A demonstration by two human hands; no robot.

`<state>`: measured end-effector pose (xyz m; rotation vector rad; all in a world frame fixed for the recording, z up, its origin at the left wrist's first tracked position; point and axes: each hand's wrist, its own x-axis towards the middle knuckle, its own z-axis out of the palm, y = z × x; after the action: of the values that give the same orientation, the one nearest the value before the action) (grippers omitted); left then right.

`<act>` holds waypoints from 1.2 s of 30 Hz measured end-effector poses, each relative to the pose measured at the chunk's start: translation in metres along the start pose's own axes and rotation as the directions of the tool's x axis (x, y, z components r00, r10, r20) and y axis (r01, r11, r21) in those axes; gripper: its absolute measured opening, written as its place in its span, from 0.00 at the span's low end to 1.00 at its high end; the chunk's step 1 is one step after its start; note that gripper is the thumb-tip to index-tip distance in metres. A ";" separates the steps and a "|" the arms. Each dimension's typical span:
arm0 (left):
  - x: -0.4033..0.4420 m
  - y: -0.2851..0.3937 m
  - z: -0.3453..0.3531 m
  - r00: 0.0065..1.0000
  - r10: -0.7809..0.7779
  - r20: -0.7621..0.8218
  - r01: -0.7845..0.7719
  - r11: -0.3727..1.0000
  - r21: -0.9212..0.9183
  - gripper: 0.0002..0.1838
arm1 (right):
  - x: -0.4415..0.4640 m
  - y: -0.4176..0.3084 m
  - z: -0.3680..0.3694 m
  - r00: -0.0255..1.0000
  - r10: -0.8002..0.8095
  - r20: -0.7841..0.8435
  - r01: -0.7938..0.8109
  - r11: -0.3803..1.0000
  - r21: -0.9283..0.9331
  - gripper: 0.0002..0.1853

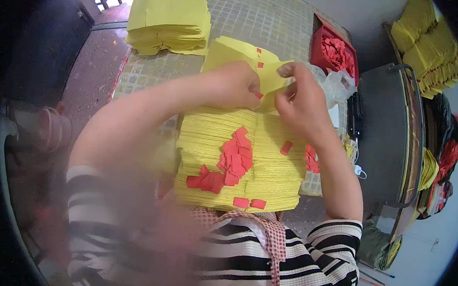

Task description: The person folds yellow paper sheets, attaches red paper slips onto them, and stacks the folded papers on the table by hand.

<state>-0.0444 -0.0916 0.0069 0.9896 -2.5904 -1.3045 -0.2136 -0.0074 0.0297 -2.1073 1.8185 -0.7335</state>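
Note:
My left hand (237, 84) is closed in a pinch on a small red paper piece (259, 96), over a yellow paper sheet (273, 76). At that sheet's right edge, my right hand (306, 101) has its fingers curled, gripping the paper. Two small red squares (260, 65) lie on the yellow paper just beyond my hands. Below them sits a wide stack of yellow paper (276, 168), its layered edges facing me. A loose heap of red paper pieces (234, 161) rests on this stack, with a few single pieces nearer my body.
A tall yellow paper pile (168, 17) stands at the table's far left. A red box (335, 50) of red pieces and a clear plastic bag (339, 86) are at the right. Beyond the table's right side are a dark panel (382, 139) and more yellow stacks (430, 49).

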 end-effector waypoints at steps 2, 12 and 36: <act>0.001 -0.001 0.004 0.999 -0.033 0.005 0.034 0.999 -0.016 0.10 | 0.002 0.005 -0.003 0.987 0.130 0.093 -0.145 0.973 0.182 0.18; 0.001 -0.005 0.011 0.988 0.035 -0.153 -0.070 0.972 -0.226 0.06 | -0.006 0.019 0.008 0.962 0.223 0.160 -0.265 0.906 0.331 0.17; -0.002 -0.011 -0.007 0.700 0.538 -0.470 -0.308 0.821 0.480 0.17 | 0.007 0.000 -0.011 0.826 0.160 0.541 -0.272 0.953 0.134 0.13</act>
<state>-0.0353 -0.1004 0.0041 0.6052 -2.3622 -0.3089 -0.2185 -0.0131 0.0407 -1.7045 1.5578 -0.2325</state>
